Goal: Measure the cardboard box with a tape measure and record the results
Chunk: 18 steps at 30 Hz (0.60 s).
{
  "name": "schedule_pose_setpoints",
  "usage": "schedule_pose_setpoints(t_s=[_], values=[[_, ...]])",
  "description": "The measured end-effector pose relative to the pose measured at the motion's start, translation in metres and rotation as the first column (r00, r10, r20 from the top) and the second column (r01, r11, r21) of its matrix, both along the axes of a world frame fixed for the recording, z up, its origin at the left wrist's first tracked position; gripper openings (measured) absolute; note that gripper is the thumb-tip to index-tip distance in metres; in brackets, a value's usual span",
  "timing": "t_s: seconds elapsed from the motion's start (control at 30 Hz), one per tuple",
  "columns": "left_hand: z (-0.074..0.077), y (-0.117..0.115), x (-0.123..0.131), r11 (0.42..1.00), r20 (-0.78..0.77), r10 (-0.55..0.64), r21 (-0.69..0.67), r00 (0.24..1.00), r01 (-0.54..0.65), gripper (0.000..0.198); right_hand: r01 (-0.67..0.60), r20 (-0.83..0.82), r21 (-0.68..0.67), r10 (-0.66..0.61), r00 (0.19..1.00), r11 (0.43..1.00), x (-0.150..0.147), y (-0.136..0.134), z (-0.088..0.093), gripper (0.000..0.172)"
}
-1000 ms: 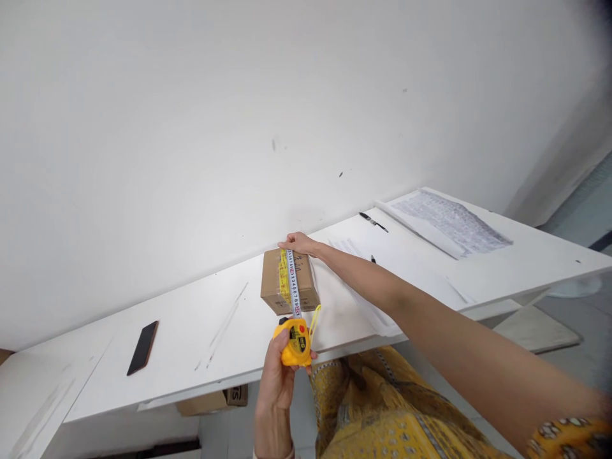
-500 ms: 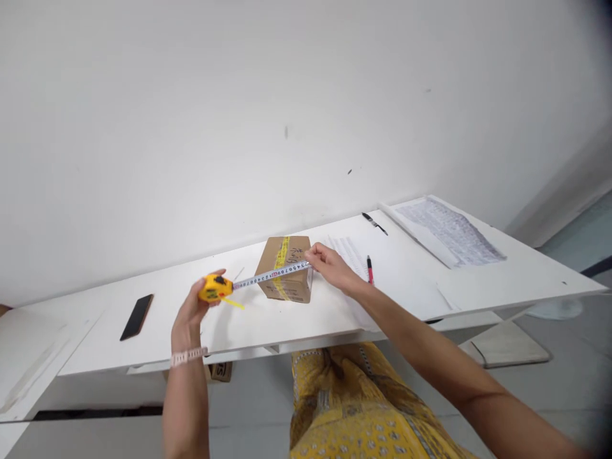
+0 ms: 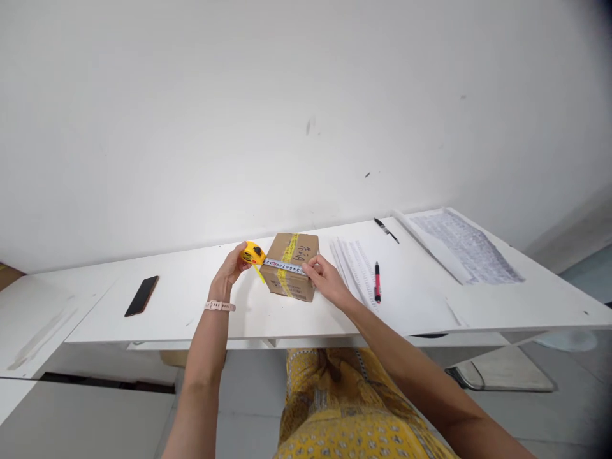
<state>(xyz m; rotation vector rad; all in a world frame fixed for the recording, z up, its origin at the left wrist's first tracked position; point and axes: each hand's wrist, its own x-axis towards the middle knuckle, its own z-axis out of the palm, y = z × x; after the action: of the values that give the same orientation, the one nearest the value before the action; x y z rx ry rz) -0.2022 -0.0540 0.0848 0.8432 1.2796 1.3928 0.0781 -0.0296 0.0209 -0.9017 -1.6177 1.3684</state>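
Note:
A small brown cardboard box [image 3: 292, 284] with yellow tape down its top sits on the white table [image 3: 239, 312]. My left hand [image 3: 232, 269] grips a yellow tape measure case [image 3: 252, 253] just left of the box. Its white blade [image 3: 285, 265] stretches across the box top. My right hand [image 3: 323, 278] pinches the blade's end at the box's right edge.
A black phone [image 3: 141, 296] lies at the table's left. Printed sheets [image 3: 356, 268] with a red pen [image 3: 377, 280] lie right of the box. A black pen [image 3: 386, 230] and more papers [image 3: 459, 244] lie further right. A white wall rises behind.
The blade went from running front to back along the box to lying across its width. My left hand brought the case in close to the box's left side, shortening the blade.

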Motion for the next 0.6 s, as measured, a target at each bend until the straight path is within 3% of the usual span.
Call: schedule_pose_setpoints(t_s=[0.37, 0.6], values=[[-0.005, -0.012, 0.003, 0.999, 0.030, -0.036, 0.008, 0.999, 0.036, 0.033, -0.031, -0.079, -0.064, 0.026, 0.997, 0.997, 0.000, -0.002, -0.007, 0.042], [0.005, -0.009, 0.005, 1.000, -0.011, -0.023, -0.007, 1.000, 0.023, 0.032, -0.029, 0.072, 0.040, 0.026, 0.997, 0.999, 0.006, 0.001, 0.004, 0.043]])
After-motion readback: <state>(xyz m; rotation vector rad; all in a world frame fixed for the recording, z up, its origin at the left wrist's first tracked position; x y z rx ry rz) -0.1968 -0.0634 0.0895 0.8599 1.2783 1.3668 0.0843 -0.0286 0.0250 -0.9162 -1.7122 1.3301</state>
